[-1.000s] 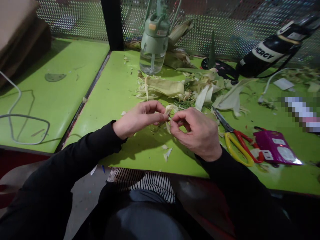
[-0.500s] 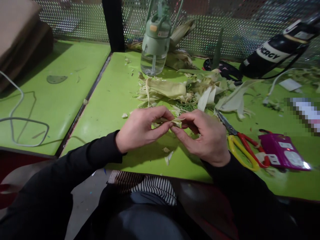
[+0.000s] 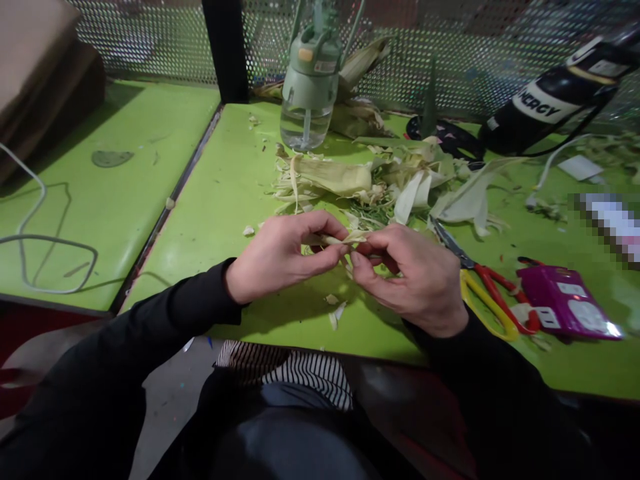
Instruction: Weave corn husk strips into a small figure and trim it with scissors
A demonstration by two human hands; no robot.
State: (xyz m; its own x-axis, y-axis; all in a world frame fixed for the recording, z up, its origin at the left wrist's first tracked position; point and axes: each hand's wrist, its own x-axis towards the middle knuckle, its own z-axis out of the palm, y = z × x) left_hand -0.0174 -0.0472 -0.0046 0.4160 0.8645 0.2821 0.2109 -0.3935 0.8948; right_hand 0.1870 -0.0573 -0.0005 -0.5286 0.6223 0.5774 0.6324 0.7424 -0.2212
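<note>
My left hand (image 3: 285, 257) pinches a pale corn husk strip (image 3: 356, 237) between thumb and fingers above the near part of the green table (image 3: 185, 220). Close beside it, my right hand (image 3: 413, 277) is closed on the same strip from the other side, thumb and fingertips pressed together. Most of the strip is hidden by the fingers. Just beyond the hands lies a heap of corn husks (image 3: 333, 175) with shredded bits. Small husk scraps (image 3: 338, 315) rest on the table below the hands.
To the right lie scissors (image 3: 483, 287) with red and yellow handles and a purple packet (image 3: 570, 301). A green water bottle (image 3: 309, 93) stands at the back, and a black bottle (image 3: 545, 103) leans at the right. A cable (image 3: 43, 200) loops over the left table.
My right hand has shifted slightly right and down, its thumb now apart from the left thumb. The left hand stays nearly in place, still pinching the strip.
</note>
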